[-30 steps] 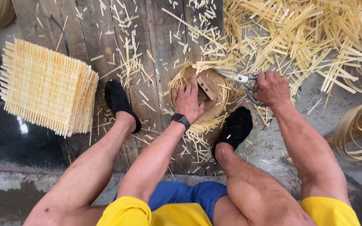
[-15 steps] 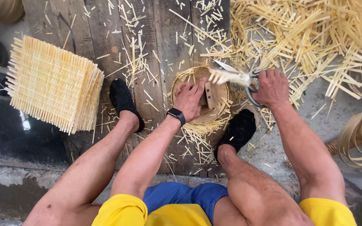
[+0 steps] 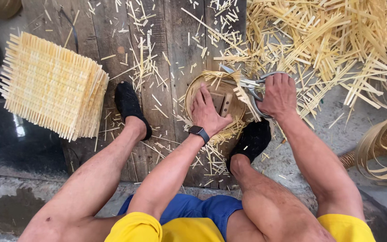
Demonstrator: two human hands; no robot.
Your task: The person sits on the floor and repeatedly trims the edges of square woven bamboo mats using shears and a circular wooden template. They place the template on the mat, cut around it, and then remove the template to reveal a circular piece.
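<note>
Pressing flat on one round woven bamboo tray [image 3: 216, 96], the left hand [image 3: 208, 112] is steadying it while the right hand [image 3: 277, 95] is gripping one pair of scissors [image 3: 247, 83] at its rim.

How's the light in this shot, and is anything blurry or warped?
Head view: soft, even daylight with only faint shadows beneath the left hand and the right hand; the scissors and round woven piece look sharp; a pale reflection glares on the dark wet patch at left; wide-angle stretch enlarges the knees at the bottom edge.
</note>
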